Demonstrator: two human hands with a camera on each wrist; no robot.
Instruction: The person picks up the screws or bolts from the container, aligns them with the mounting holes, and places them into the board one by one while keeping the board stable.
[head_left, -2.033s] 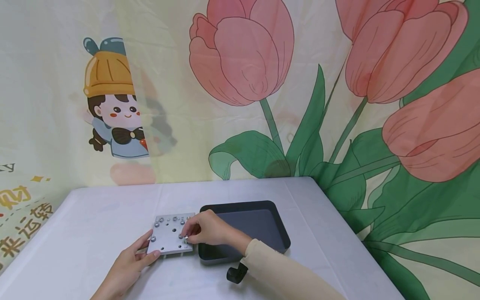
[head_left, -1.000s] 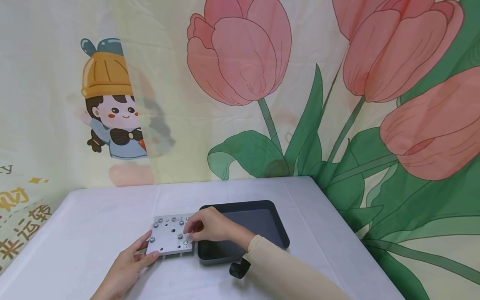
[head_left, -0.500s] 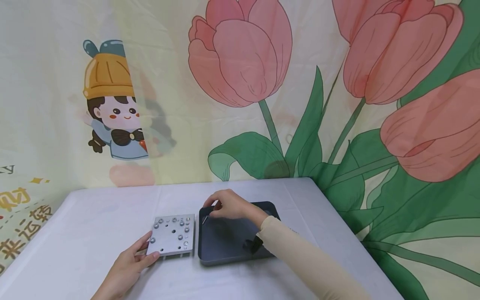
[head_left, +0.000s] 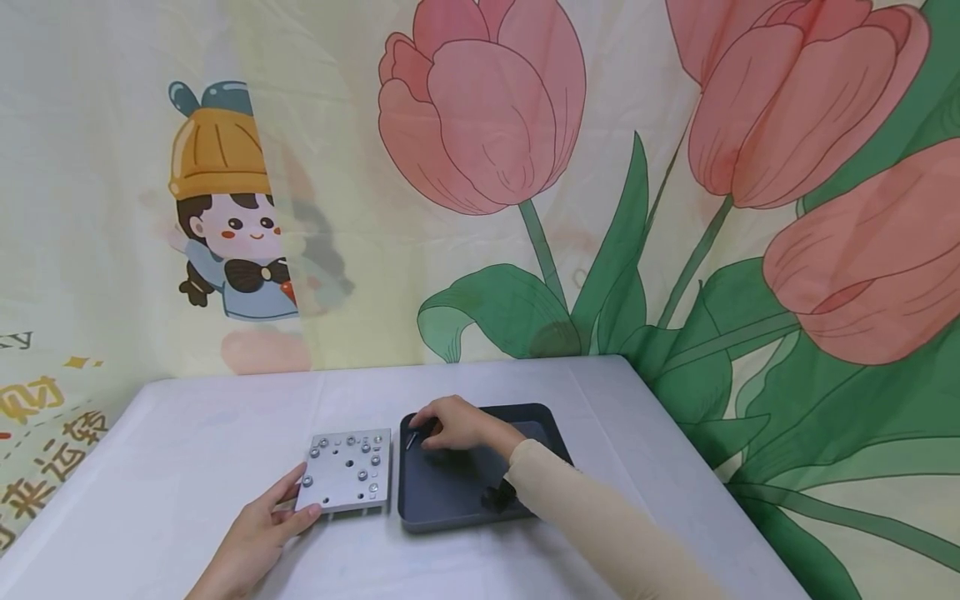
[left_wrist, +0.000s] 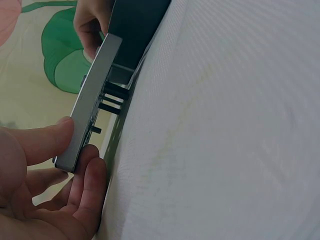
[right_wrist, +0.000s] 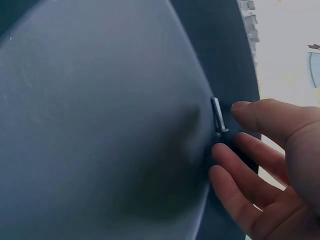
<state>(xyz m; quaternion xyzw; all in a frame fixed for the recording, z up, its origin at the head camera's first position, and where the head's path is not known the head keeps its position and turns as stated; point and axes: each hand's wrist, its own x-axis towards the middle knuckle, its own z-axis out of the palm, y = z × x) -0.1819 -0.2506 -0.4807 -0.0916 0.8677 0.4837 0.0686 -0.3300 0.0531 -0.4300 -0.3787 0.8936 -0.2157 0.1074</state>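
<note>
My left hand [head_left: 258, 529] grips the lower left corner of a silvery metal plate [head_left: 341, 483], thumb on top and fingers beneath. Several screws sit in the plate's top face among bare holes, and dark shanks [left_wrist: 116, 91] stick out of its underside in the left wrist view. My right hand [head_left: 461, 423] reaches into the dark tray [head_left: 450, 525] at its left wall. There a slim metal screw [right_wrist: 218, 115] lies against the wall, its head toward my fingers. The thumb and fingers are spread around that screw with a gap showing.
The tray stands just right of the plate on a white-covered table [head_left: 217, 425]. A black device [head_left: 497, 498] on my right wrist hangs over the tray. Behind the table is a cloth backdrop [head_left: 480, 275] printed with tulips.
My right hand has left the plate's right side, moved right into the tray, and lowered a little over the last half second. The left hand keeps the plate in place.
</note>
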